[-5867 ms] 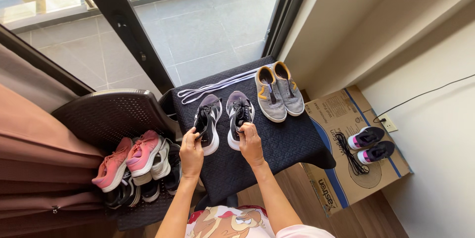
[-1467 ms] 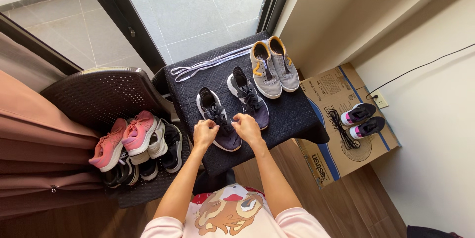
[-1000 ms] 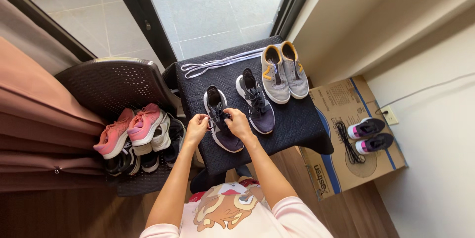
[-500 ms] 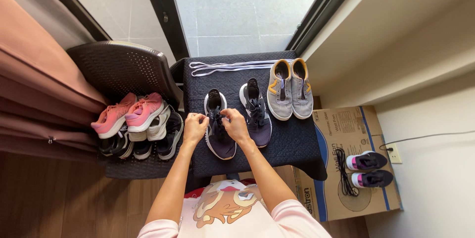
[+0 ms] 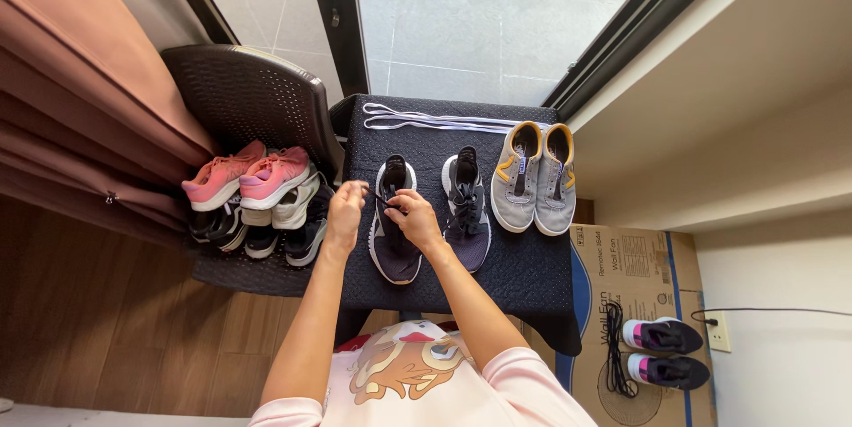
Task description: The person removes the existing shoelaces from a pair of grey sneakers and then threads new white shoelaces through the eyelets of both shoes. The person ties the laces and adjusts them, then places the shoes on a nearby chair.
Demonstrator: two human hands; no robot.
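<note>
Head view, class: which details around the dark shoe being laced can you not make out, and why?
- Lace ends at the dark shoe: too small, partly covered by the right hand and left hand.
- Each hand's grip: fingers curl away.
- Shoes under the pink pair: hidden by those above.

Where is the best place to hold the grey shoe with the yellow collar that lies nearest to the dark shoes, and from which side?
Probably at the heel collar of the grey shoe, coming from above at the window end. Its opening faces up and its heel points toward the window, so fingers could hook inside the yellow rim. Its right side touches the twin shoe; its left side is free.
</note>
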